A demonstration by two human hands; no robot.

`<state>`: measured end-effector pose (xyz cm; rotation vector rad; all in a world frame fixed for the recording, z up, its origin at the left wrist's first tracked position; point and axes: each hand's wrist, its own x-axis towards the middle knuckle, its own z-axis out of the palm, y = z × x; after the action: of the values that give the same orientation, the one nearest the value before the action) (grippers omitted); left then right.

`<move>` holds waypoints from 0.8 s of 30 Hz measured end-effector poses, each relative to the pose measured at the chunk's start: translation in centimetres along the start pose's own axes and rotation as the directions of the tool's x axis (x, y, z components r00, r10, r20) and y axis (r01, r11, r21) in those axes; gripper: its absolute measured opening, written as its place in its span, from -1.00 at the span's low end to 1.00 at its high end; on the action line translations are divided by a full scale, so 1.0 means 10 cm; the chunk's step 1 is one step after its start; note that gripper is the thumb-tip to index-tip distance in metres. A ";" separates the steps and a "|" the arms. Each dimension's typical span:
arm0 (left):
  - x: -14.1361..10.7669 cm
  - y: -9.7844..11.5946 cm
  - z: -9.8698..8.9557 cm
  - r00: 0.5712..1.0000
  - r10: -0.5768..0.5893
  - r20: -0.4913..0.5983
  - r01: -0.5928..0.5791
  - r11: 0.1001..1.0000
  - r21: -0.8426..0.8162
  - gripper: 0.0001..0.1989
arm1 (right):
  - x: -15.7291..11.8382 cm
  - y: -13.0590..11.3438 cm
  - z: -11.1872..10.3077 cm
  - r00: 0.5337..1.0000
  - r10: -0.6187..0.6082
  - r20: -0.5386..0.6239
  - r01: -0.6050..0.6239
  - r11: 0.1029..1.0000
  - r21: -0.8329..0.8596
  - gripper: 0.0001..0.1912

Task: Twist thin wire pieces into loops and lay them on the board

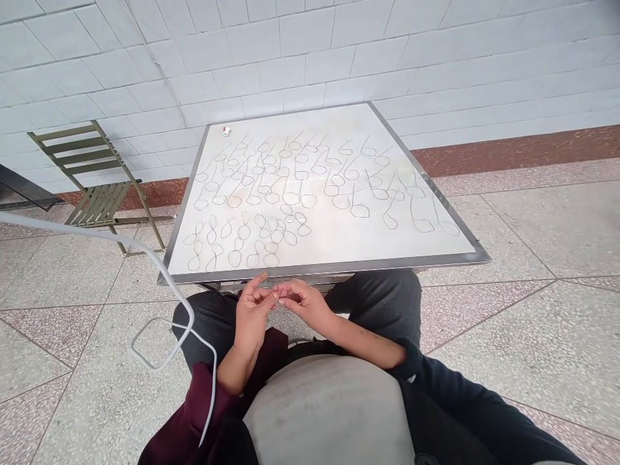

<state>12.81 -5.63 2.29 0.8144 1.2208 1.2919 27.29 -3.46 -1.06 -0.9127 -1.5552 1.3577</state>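
Observation:
My left hand (252,311) and my right hand (310,306) meet just in front of the table's near edge, above my lap. The fingertips of both are pinched together on a thin wire (276,284), whose upper end sticks up between them. Its lower part is mostly hidden by the fingers. Closest to the hands on the table lie several wire pieces twisted into figure-eight shapes (235,259). Farther back and to the right are many single wire loops with straight tails (360,210).
The white table (334,248) has a grey metal rim. A small red-and-white item (227,131) sits at its far left corner. A folding slatted chair (104,194) stands at left by the tiled wall (305,64). A white cable (165,274) hangs across the left side.

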 end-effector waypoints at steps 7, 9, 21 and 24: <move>0.00 -0.01 -0.02 0.998 0.062 0.019 -0.064 0.990 0.128 -0.45 | 0.05 0.00 0.03 0.994 0.100 0.040 -0.107 0.956 0.272 -0.69; 0.00 -0.02 -0.03 0.996 0.085 0.034 -0.090 0.978 0.190 -0.45 | 0.06 -0.03 0.00 0.993 0.109 0.033 -0.114 0.964 0.241 -0.75; -0.03 -0.01 0.01 0.982 0.118 0.147 -0.158 0.938 0.308 -0.34 | 0.10 -0.05 -0.08 0.993 0.116 0.019 -0.117 0.953 0.279 -0.80; -0.04 -0.02 0.01 0.977 0.138 0.164 -0.188 0.919 0.347 -0.34 | 0.11 -0.11 -0.11 0.994 0.105 0.031 -0.109 0.968 0.228 -0.78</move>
<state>13.04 -5.99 2.18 1.2742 1.3209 1.1342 27.90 -2.23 0.20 -0.8516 -1.3446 1.5898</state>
